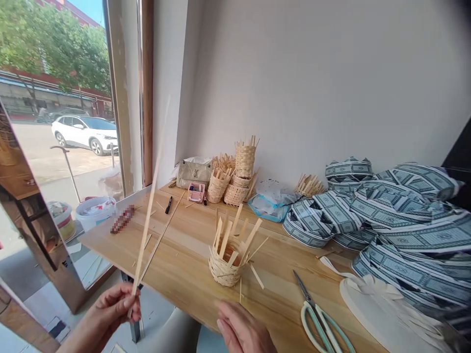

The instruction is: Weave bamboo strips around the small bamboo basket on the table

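My left hand (115,310), at the lower left, pinches the lower end of a long, thin bamboo strip (147,215). The strip rises nearly upright, and its top is blurred against the wall. On the table (176,274) stands a small, partly woven basket (225,269) with several flat stakes sticking up and a few strip ends poking out to the right. Just in front of the basket, by the table's near edge, is my right hand (247,329). It looks slightly blurred, its fingers stretched out with nothing visible in them.
Scissors (312,314) lie at the right, beside white gloves (390,314). Rolls of patterned webbing (397,211) are heaped behind. Along the wall stand stacked baskets (245,162), a plastic bag (272,196), a pink box (196,192) and a beige bag (193,172). A marker (169,205) lies left.
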`<state>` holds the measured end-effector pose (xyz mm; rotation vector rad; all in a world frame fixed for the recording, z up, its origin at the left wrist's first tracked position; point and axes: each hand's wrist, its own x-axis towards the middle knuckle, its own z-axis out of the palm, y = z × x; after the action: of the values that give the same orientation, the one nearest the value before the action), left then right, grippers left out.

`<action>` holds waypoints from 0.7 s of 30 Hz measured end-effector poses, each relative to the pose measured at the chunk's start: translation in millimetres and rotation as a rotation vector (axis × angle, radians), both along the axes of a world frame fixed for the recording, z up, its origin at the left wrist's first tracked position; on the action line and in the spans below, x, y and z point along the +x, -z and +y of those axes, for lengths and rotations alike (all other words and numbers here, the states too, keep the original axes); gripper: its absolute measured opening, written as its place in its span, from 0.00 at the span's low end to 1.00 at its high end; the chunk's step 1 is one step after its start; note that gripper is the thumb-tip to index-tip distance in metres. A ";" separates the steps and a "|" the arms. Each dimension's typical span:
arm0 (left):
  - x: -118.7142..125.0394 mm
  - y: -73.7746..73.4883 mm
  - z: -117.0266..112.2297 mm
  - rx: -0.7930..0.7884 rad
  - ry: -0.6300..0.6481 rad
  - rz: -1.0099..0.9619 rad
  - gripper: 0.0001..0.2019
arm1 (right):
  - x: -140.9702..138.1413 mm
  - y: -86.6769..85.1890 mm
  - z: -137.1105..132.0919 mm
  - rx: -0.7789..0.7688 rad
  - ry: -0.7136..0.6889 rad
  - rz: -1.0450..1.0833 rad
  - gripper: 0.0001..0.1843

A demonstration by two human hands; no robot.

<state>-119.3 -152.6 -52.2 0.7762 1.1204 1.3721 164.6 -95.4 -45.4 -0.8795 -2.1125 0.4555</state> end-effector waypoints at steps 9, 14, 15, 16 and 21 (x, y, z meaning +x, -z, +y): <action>113.1 -11.4 29.6 0.606 0.739 0.610 0.16 | -20.2 -72.5 -40.4 -0.340 0.110 0.873 0.21; 120.7 -20.1 40.3 0.707 0.640 0.651 0.11 | 24.2 -102.0 -61.8 -0.290 0.512 0.969 0.20; 116.8 -22.9 45.4 0.663 0.527 0.647 0.12 | 35.3 -101.9 -63.8 -0.256 0.590 0.941 0.20; 112.1 -25.9 52.3 0.614 0.401 0.627 0.13 | 46.8 -97.8 -65.1 -0.224 0.655 0.898 0.21; 95.0 -37.6 104.2 0.449 -0.016 0.459 0.27 | 99.8 -22.7 -71.7 -0.406 0.852 0.416 0.23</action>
<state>-24.3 -48.4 -14.6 1.4658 1.1744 1.5239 264.4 -167.2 -22.7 -1.6382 -1.1300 0.5440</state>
